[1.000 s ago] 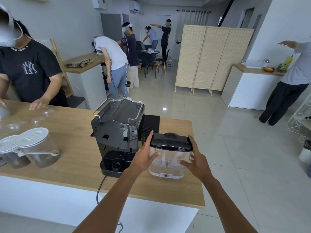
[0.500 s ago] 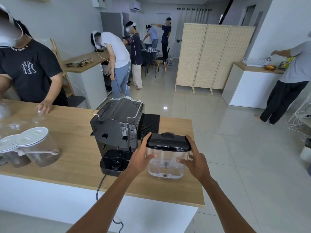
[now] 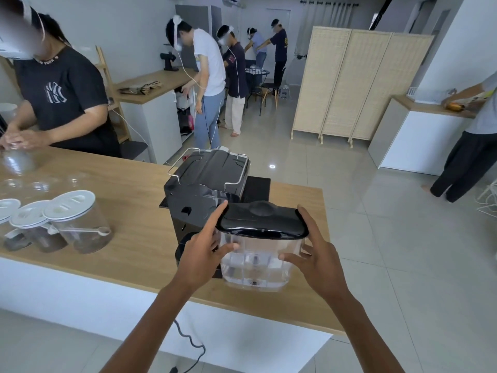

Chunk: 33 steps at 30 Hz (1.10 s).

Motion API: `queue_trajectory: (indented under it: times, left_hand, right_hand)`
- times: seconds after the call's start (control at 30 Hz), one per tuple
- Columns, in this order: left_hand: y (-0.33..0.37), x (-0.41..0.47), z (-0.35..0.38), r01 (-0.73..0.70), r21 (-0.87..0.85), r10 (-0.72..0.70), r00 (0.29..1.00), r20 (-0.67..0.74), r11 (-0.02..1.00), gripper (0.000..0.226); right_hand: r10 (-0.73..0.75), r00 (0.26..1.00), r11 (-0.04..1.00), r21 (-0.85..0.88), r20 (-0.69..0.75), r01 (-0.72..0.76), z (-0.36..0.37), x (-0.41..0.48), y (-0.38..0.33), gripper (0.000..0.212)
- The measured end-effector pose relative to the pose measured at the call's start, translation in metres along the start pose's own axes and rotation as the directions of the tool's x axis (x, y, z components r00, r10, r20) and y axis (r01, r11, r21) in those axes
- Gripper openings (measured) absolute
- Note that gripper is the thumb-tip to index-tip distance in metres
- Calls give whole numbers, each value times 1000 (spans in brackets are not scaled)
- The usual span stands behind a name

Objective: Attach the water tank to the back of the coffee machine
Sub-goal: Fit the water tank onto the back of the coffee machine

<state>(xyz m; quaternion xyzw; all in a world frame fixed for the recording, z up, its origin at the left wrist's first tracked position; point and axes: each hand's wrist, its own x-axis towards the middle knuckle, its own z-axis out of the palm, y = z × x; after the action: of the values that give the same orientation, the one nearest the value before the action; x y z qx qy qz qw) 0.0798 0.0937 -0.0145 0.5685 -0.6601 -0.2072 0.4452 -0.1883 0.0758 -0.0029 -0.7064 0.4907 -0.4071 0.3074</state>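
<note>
Since a second ago the water tank (image 3: 257,246) has come up and closer to the camera, and it now tips a little. Before, it stood flat beside the coffee machine (image 3: 204,195).

The long wooden counter (image 3: 129,200) runs under everything. Its bare top shows to the left of the hands. The black coffee machine stands on it, just past the fingertips of the left hand (image 3: 200,254). Its top has thin metal rails. Its back side faces the camera, and the left hand covers part of its round base.

The water tank is held between the two hands, touching the right side of the machine or very near it; which one is hard to tell. It has a shiny black lid (image 3: 262,220) and a clear body. The bottom of the tank looks to be just off the counter.

The left hand grips the tank's left side. Its pointer finger lies up along the lid's edge, and its thumb presses the clear wall. The right hand (image 3: 317,262) grips the right side, with one finger up by the lid's corner and the thumb on the front of the clear wall.

Far to the left of the hands, three clear jars (image 3: 72,224) with white lids stand on the counter. A black cord (image 3: 188,343) hangs down below the left wrist.
</note>
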Motion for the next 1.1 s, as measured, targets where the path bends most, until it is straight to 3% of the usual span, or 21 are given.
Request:
queue_trajectory:
  times: [0.2,0.5,0.73,1.1]
  left_hand:
    - [-18,2,-53,-18,-3,18,998,-53,1000,91]
    - [-69,29,-113,-24,-103,23,1000,-10,994,91]
    - [-100,50,-118,-31,-153,33,999,11,988,91]
    - [-128,60,-111,-62,-184,67,998,19,981,80]
  right_hand:
    - [-21,1000,1000,-18,5,21,44,17,-42,103]
    - [-20,998,1000,0,-54,20,111,43,-77,101]
    - [4,987,991,-129,-162,-25,149,59,-73,104]
    - [17,969,981,-183,-247,-64,173,59,-68,93]
